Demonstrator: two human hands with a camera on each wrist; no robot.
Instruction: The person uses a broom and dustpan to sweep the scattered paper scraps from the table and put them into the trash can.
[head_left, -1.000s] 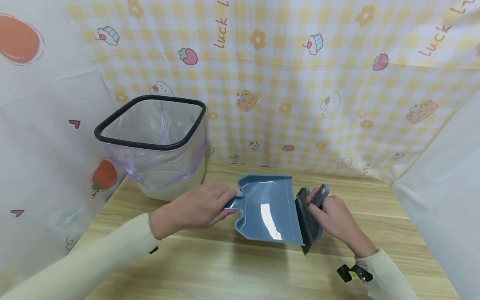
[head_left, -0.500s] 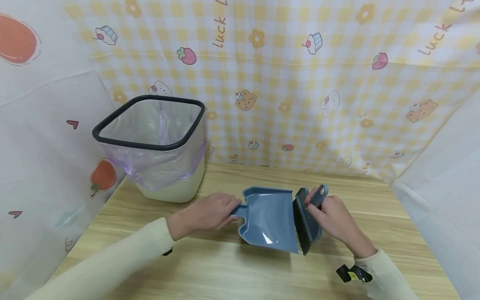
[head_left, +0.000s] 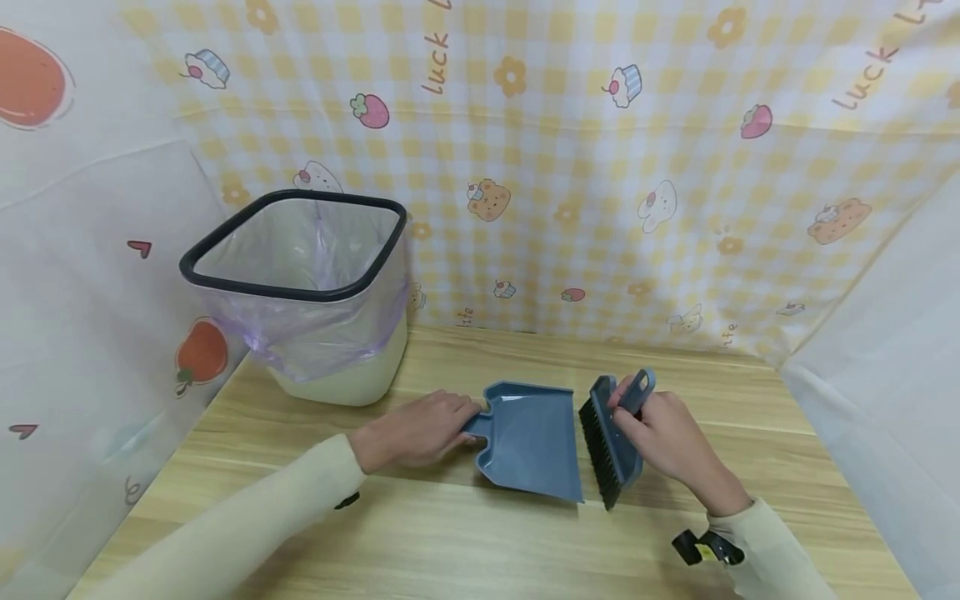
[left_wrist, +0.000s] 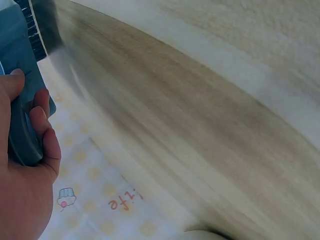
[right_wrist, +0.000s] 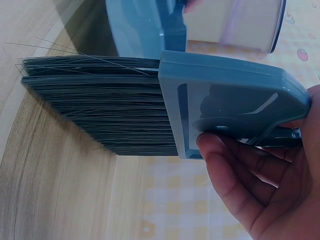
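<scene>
My left hand (head_left: 420,427) grips the short handle of a blue-grey dustpan (head_left: 531,437), whose flat edge faces right just over the table. No debris shows on the pan in the head view. In my right hand (head_left: 671,437) is a matching hand brush (head_left: 621,450), held with its dark bristles (head_left: 598,454) pointing down and left, a narrow gap away from the pan's edge. The right wrist view shows fingers (right_wrist: 235,180) pressed against the body of the brush (right_wrist: 225,100). In the left wrist view, fingers (left_wrist: 47,135) curl round the dustpan handle (left_wrist: 25,130).
A cream trash bin (head_left: 352,379) with a black rim (head_left: 300,292) and a translucent purple-tinted bag stands at the back left of the wooden table (head_left: 465,542). A checked, printed curtain (head_left: 555,167) hangs along the table's back edge, and white sheets close off both sides.
The dustpan has come down toward the table, levelled out and drawn slightly left, so a gap has opened between it and the brush. My right hand stays almost still.
</scene>
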